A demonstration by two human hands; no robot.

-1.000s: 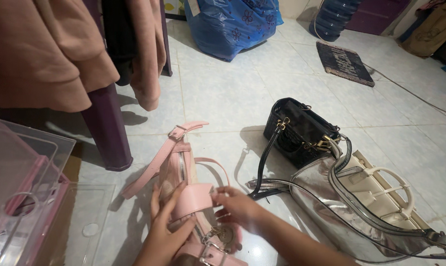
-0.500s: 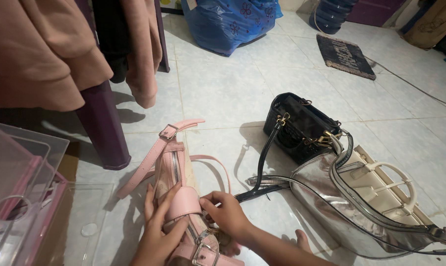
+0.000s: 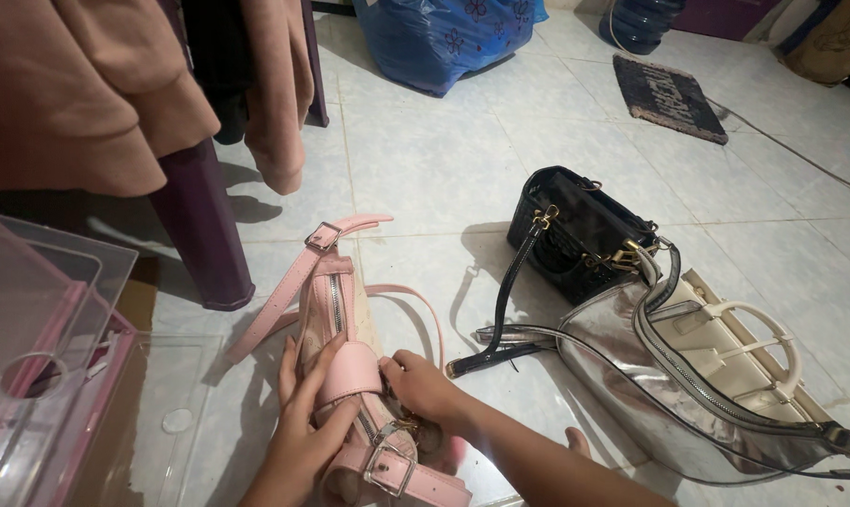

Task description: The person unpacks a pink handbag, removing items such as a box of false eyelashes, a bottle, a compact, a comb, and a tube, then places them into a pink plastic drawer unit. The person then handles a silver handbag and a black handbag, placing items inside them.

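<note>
A pink handbag (image 3: 336, 305) with a zip and buckled straps lies on the tiled floor in front of me. My left hand (image 3: 305, 424) wraps over its left side, thumb on the pink flap. From the right, my right hand (image 3: 421, 387) pinches the edge of that flap near the bag's middle. A loose pink strap (image 3: 293, 277) with a metal buckle runs up and left from the bag.
Right of it sit a black handbag (image 3: 575, 230), a silver bag (image 3: 669, 376) and a cream bag (image 3: 744, 361). A clear and pink box (image 3: 40, 347) is at left. Clothes hang over a purple leg (image 3: 199, 225). A blue plastic sack (image 3: 434, 38) and a dark mat (image 3: 669, 94) lie farther off.
My right hand has moved left and down onto the pink flap. The left hand stays on the bag. The view has tilted slightly, shifting everything a little.
</note>
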